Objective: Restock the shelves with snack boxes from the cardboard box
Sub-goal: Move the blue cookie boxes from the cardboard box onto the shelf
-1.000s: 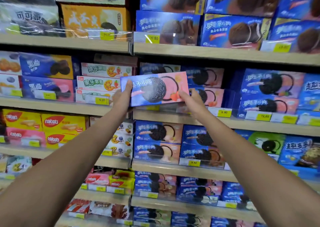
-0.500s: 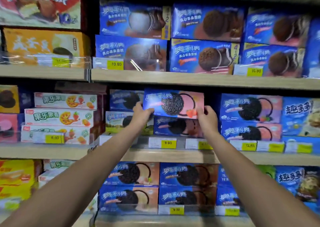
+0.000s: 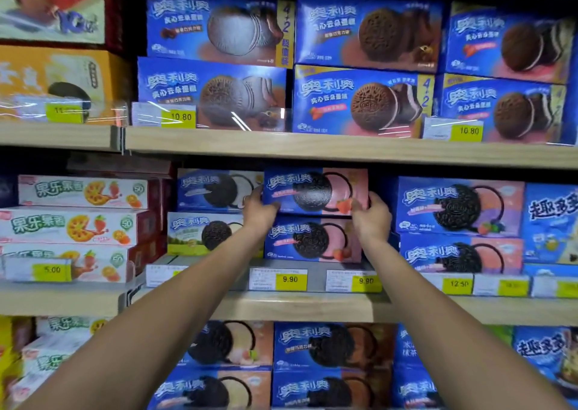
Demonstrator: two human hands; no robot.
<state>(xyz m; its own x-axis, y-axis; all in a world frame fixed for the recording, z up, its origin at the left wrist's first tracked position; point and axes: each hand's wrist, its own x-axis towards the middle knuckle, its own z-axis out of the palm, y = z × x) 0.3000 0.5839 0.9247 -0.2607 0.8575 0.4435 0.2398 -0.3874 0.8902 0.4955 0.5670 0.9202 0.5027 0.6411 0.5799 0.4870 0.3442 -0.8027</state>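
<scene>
A: Where is the snack box now?

B: On the middle shelf, resting on top of a matching box. The left hand and right hand each hold one short end, fingers clamped on the lower corners.

A: How would it handle?

B: Light, I'd judge, and stiff enough to keep its shape, though thin card dents and the biscuits inside break easily. The glossy face looks slippery, so the short ends are the sensible grip.

A: Counts?

B: Two pink-and-blue boxes in that stack, counting the held one. Two boxes stacked left of it, two to the right. Two price tags reading 9.90 below. No cardboard box in view.
</scene>
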